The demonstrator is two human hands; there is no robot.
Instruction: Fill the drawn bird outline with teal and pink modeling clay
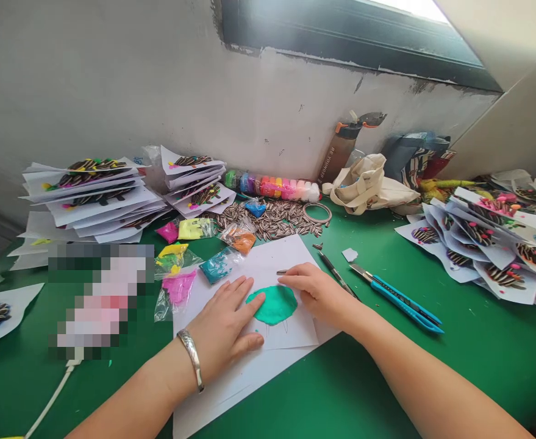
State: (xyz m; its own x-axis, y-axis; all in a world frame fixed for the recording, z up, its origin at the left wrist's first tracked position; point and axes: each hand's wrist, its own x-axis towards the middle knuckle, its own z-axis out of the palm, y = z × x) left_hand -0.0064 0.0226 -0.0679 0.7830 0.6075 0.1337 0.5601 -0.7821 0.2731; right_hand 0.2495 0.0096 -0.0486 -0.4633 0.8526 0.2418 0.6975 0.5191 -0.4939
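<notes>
A flat round of green clay [273, 305] is spread on white paper [244, 378], with thin pencil lines below it. My left hand [224, 323], wearing a silver bangle [191, 360], lies with fingers spread on the paper, its index fingertip at the clay's left edge. Between the thumb and fingertips of my right hand [316, 292] is a striped sunflower seed [282, 272], just above the clay's upper edge. Small bags of coloured clay, among them a teal one [217, 265] and a pink one [179, 285], lie left of and on the paper.
Loose sunflower seeds [272, 219] are heaped behind the paper. A pen [336, 273] and a blue utility knife [398, 299] lie on the right. Stacks of seed-decorated cards [98, 201] stand at the left, more cards [478, 244] at the right. A bottle [338, 149] leans by the wall.
</notes>
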